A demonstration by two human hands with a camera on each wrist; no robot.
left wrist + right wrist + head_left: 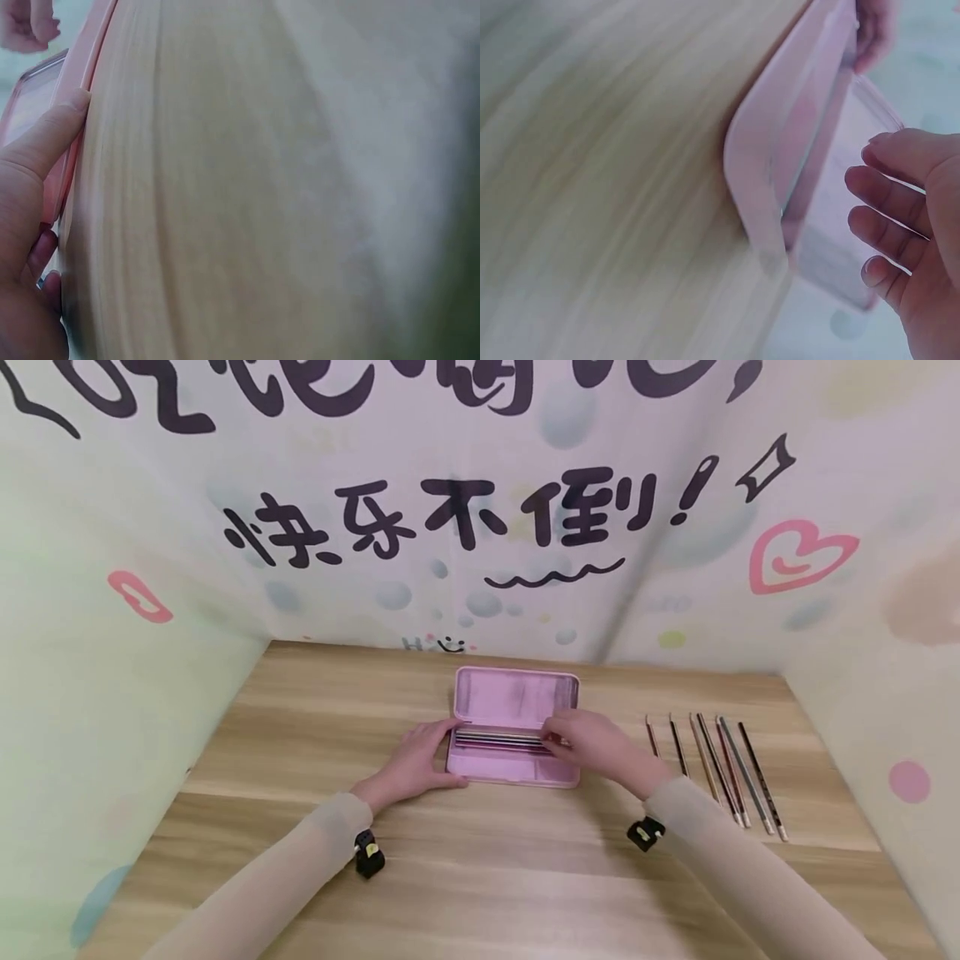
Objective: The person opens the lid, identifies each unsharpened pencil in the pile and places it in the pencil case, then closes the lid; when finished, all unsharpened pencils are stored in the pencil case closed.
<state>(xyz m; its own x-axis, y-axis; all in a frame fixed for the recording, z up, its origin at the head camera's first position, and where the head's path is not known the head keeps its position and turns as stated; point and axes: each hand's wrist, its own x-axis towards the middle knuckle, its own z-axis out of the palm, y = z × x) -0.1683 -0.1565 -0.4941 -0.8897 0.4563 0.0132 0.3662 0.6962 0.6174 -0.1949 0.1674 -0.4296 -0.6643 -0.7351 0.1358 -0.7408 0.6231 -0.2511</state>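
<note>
Pink case (495,769): pencils (493,740) lined up inside.
Left hand (408,767): gripping the case's left end.
Right hand (592,742): loosely curled over case's right end, seemingly empty.

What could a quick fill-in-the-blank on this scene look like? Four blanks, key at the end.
1. The lid of the case is ____, not shut.
2. The ____ hand touches the case's left end.
3. The loose pencils lie to the ____ of the case.
4. The table shows ____ grain.

Missing words: open; left; right; wood.
</note>
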